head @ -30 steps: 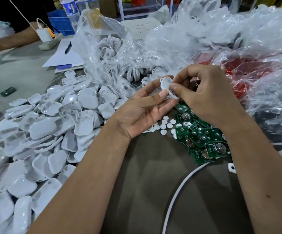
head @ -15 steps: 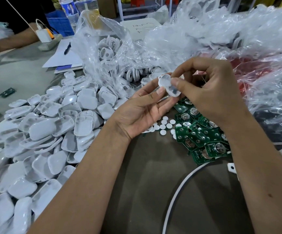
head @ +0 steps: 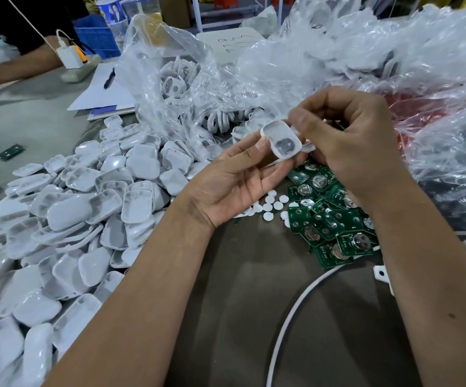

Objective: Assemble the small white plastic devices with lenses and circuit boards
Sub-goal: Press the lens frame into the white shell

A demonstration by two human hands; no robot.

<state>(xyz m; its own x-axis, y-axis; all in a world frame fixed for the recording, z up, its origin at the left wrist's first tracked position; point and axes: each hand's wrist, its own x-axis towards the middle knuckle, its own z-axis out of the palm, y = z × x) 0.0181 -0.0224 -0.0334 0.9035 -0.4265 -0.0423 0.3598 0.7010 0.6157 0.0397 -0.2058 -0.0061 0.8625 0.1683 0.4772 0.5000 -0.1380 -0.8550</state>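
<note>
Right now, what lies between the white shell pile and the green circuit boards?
In the head view, the left hand and small white round discs lie between the white shell pile and the green circuit boards.

Left hand (head: 231, 188): bare, no glove, ring or watch
Right hand (head: 349, 141): bare, likewise unadorned
Forearms: both bare, no sleeves in view

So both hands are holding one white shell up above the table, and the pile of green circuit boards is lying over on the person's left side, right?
Not quite. The head view shows the green circuit boards on the person's right side, under the right hand; the pile on the left is white shells. The rest holds: both hands, the left hand too, hold one white shell above the table.
</note>
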